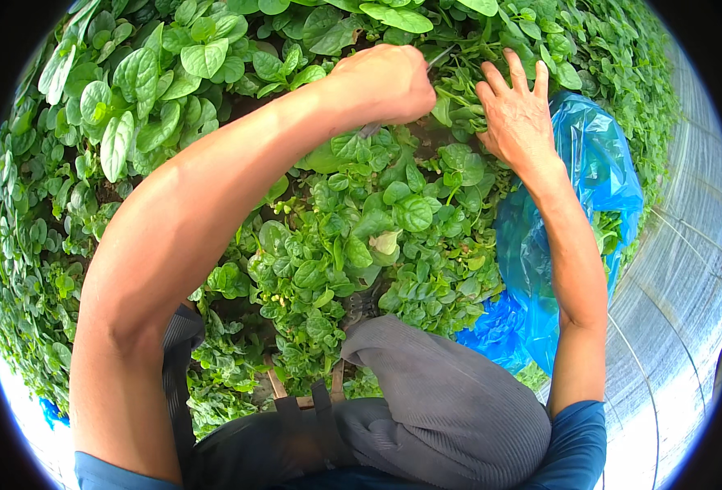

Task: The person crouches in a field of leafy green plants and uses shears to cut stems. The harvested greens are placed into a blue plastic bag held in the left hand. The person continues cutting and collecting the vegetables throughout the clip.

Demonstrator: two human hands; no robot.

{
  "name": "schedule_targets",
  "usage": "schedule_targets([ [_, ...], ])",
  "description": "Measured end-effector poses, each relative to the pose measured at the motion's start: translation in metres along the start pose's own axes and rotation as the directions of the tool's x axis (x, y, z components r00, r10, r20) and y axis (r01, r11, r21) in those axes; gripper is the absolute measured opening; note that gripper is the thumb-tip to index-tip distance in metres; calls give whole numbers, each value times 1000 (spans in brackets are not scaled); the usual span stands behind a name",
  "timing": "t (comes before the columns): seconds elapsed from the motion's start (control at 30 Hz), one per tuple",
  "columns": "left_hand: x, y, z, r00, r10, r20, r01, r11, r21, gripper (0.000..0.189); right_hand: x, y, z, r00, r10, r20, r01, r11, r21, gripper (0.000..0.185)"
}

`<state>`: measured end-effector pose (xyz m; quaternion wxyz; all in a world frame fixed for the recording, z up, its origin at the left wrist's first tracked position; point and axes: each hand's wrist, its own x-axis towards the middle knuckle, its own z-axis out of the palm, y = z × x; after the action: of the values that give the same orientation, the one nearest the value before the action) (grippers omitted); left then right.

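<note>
My left hand (388,86) is a closed fist at the top centre, wrapped around a hand tool. A thin metal blade (440,57) sticks out past the fist on the right, and the end of the handle (369,130) shows below it. Most of the tool is hidden by my fingers. To the right, my right hand (517,116) is spread palm down over cut-looking green stems and leaves (459,98), its fingers apart. I cannot tell whether its hidden palm touches stems. Leafy green plants (413,211) with broad, rounded leaves fill the ground beneath both hands.
A translucent blue plastic bag (600,153) with greens inside lies under my right forearm; crumpled blue plastic (502,331) adjoins it. Pale sheeting (673,269) runs along the right. My bent knee (447,392) and shoe (361,306) are among the plants, near a wooden frame (304,401).
</note>
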<state>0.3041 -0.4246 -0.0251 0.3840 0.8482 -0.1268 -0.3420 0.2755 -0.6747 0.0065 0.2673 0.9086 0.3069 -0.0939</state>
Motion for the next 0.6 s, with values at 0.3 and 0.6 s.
schedule_targets([
  [0.3,21,3,-5,955,-122,270,181,962,-205,33,0,5,17,978,-73,-196,76,997,8,55],
  [0.6,28,-6,-10,880,-63,472,363,729,-580,36,-1,17,24,956,-99,-275,138,982,128,60],
])
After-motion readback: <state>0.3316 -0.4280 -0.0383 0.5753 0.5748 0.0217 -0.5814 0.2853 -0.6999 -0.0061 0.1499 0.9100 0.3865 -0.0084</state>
